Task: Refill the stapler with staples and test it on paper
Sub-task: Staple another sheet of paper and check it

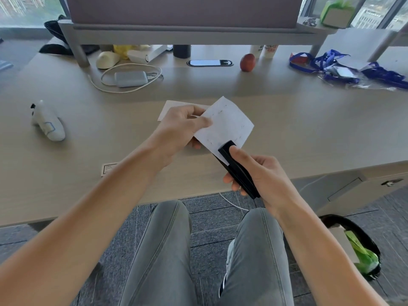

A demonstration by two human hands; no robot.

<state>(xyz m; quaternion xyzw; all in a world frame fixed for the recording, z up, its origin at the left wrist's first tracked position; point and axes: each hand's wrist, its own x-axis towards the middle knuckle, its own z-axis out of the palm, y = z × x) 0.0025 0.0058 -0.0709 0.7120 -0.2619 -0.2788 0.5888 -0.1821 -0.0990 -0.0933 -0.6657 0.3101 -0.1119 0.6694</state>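
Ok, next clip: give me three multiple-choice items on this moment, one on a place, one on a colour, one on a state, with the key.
1. Where is the paper's lower edge?
A. Flat on the desk
B. In the stapler's mouth
C. In the bin

2. What colour is the stapler?
A. Black
B. Red
C. White

3. How is the stapler held?
A. Lying untouched on the desk
B. Gripped in the right hand, thumb on top
C. Pinched in the left hand

Key:
1 B: the paper, held by the left hand, has its lower edge slipped into the front of the stapler.
2 A: its body is plainly black.
3 B: the right hand wraps around it above the desk, thumb on the top arm.
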